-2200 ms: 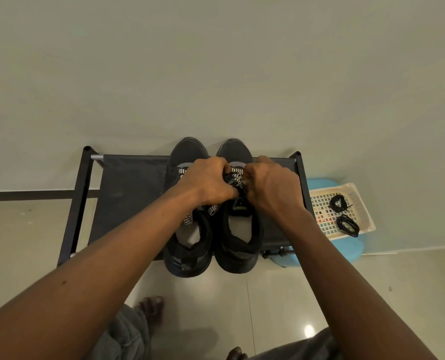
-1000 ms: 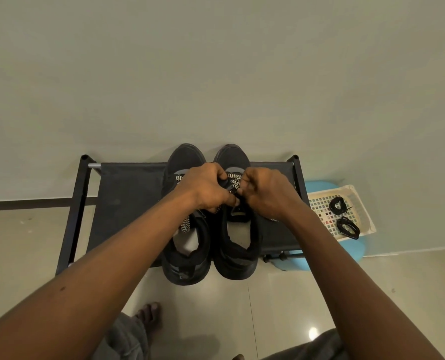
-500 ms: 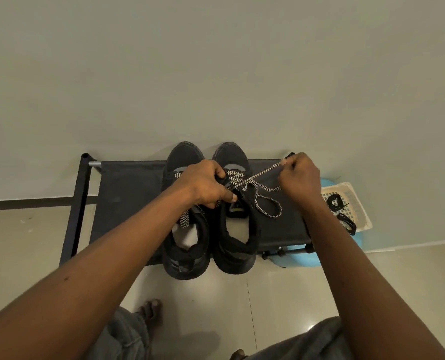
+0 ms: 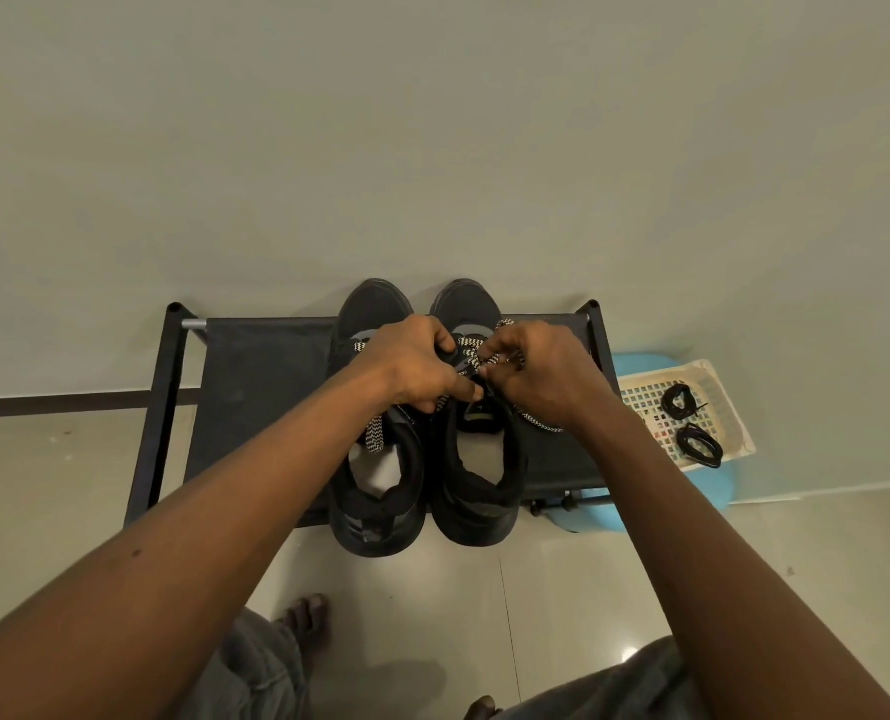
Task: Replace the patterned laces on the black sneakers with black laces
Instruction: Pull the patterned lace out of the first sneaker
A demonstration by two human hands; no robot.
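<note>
On my feed the black sneakers [image 4: 375, 506] stand side by side on the black rack [image 4: 256, 387], heels toward me. The left hand [image 4: 412, 366] has its fingers curled round the laced throat of the right-side sneaker [image 4: 476, 491], while the right hand [image 4: 541, 376] pinches the patterned lace [image 4: 466, 350] just beside it. Two coiled black laces [image 4: 679, 400] lie in the cream basket [image 4: 734, 407] on the blue stool [image 4: 635, 363], right of the rack.
</note>
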